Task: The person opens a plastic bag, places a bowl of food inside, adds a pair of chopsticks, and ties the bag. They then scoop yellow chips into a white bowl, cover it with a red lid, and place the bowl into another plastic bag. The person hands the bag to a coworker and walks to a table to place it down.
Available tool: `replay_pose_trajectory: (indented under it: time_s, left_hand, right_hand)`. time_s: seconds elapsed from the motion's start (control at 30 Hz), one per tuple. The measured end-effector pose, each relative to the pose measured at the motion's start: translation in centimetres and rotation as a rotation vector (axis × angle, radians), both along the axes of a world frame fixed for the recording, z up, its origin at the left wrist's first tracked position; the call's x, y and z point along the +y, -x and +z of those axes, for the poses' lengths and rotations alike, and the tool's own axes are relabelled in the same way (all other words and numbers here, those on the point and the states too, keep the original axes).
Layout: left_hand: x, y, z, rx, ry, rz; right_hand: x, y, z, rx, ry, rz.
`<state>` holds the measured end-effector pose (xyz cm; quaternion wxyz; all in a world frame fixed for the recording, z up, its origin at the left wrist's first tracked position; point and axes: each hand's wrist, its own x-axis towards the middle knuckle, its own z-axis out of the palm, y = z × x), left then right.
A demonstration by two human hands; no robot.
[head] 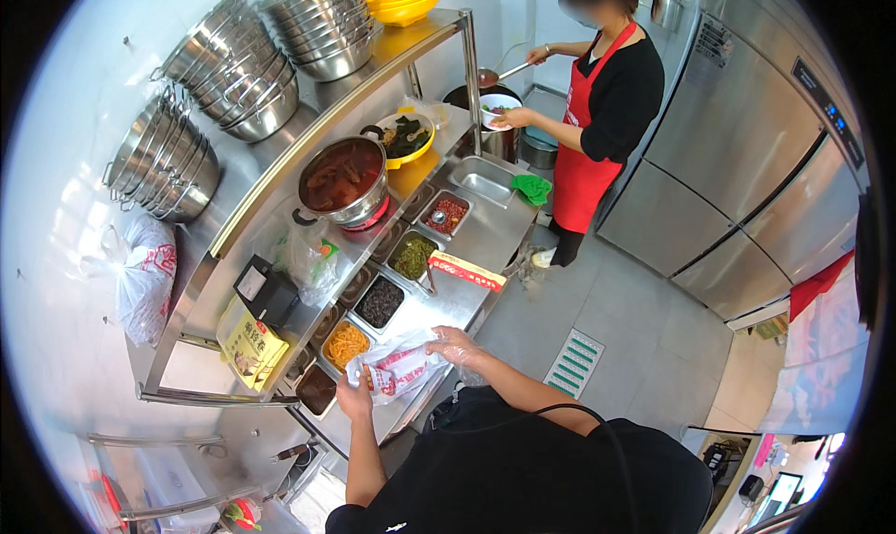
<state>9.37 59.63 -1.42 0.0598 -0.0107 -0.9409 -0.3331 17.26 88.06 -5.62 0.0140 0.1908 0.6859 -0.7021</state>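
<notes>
A white plastic bag with red print (400, 367) is stretched between my two hands above the steel counter. My left hand (354, 396) grips its near left edge. My right hand (456, 346), in a clear plastic glove, holds the far right edge. Close by the bag are steel pans of orange shredded food (346, 345), dark sauce (316, 392) and black chopped food (379, 302). Farther along stand pans of chopped greens (413, 255) and peanuts (446, 214). A red and yellow paper packet (467, 271) lies on the counter. What the bag contains cannot be told.
A co-worker in a red apron (584, 142) holds a ladle (498, 76) and a white bowl (500, 110) by a large pot. The raised shelf (448, 117) bears a pot of red broth (342, 177). Stacked steel pots (234, 65) stand above. A steel refrigerator (735, 156) is at right.
</notes>
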Motion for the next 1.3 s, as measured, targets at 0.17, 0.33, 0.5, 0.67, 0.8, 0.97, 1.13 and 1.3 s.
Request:
replay_pose_trajectory:
  time_s: [0.17,0.33,0.5,0.67,0.8,0.97,1.13,1.3]
  left_hand:
    - [-0.9,-0.4,-0.4,-0.041,-0.089,-0.101]
    - [-2.1,0.6,-1.8,-0.197,-0.119,-0.141]
    - [-0.5,0.5,-0.4,-0.171,-0.213,-0.170]
    - [-1.2,0.9,-2.4,-0.189,-0.147,-0.115]
    - [-1.4,1.0,-2.5,-0.234,-0.228,-0.141]
    - [-2.5,1.5,-4.6,-0.191,-0.233,-0.172]
    - [-1.9,1.1,-3.9,-0.088,-0.217,-0.238]
    - [-2.3,0.9,-2.6,-0.160,-0.244,-0.220]
  right_hand:
    - [-0.4,-0.9,0.3,0.042,-0.069,0.034]
    - [-0.6,-0.6,1.5,-0.047,0.050,0.030]
    - [-1.1,-0.7,-2.2,-0.004,0.026,-0.088]
    - [-1.8,-0.1,-1.1,-0.089,0.086,-0.091]
    - [-2.3,0.5,0.5,-0.125,0.051,-0.120]
    - [-2.8,0.6,0.2,-0.084,0.077,-0.137]
    - [-2.7,0.6,0.5,-0.134,0.049,-0.194]
    - [-3.3,1.0,1.3,-0.106,0.004,-0.189]
